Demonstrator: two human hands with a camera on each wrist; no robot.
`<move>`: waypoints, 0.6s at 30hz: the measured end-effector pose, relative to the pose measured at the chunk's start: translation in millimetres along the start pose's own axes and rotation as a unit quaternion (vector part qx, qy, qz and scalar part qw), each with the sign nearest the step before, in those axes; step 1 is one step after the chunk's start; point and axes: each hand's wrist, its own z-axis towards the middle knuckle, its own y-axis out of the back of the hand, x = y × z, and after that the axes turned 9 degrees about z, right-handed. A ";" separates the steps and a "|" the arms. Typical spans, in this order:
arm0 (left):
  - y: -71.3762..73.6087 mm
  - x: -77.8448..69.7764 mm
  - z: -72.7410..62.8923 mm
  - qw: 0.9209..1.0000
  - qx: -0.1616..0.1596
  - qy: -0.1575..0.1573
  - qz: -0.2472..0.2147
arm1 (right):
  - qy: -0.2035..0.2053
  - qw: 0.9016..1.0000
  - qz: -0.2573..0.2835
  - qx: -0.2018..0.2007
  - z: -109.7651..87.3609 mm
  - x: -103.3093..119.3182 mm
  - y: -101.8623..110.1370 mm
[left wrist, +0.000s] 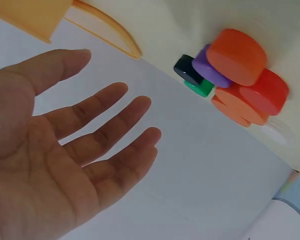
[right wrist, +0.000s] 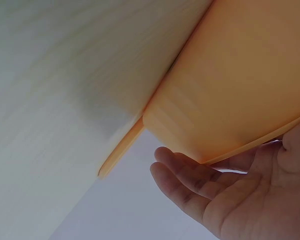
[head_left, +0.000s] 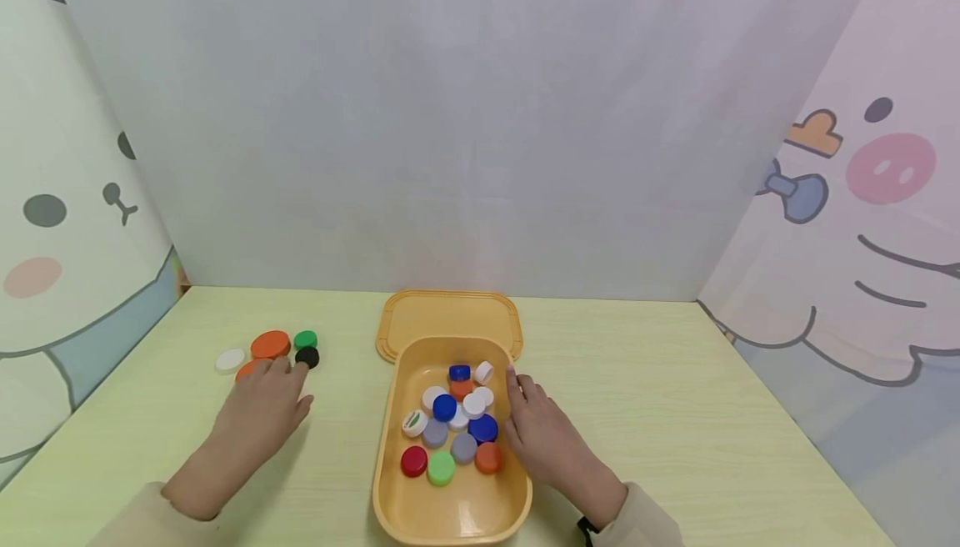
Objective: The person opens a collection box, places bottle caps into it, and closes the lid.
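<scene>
My left hand (head_left: 258,414) hovers over a group of bottle caps on the left of the table, its fingers loosely spread and its palm bare. Around its fingertips lie an orange-red cap (head_left: 270,344), a black cap (head_left: 307,357), a green cap (head_left: 305,339) and a white cap (head_left: 230,360). A purple cap (left wrist: 210,67) shows only in the left wrist view. My right hand (head_left: 551,439) rests against the right rim of a yellow-orange plastic box (head_left: 457,518), fingers fairly straight. Inside the box are several caps, among them a light green cap (head_left: 441,468) and a dark red cap (head_left: 413,461).
Behind the box lies its flat yellow-orange lid (head_left: 450,313), partly covered by the box's far end. A pale wood-grain table (head_left: 637,388) carries everything. A grey-white curtain (head_left: 465,130) stands at the back, with cartoon-printed cloth (head_left: 862,280) at both sides.
</scene>
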 end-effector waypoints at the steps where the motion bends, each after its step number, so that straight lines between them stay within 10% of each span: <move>1: -1.2 3.3 -1.3 1.000 0.006 0.005 -0.001 | 0.001 1.000 -0.001 0.000 0.0 0.0 0.1; 18: -20.4 31.8 -21.1 0.993 0.103 0.053 -0.006 | -0.006 1.000 0.003 0.008 0.0 0.6 -0.1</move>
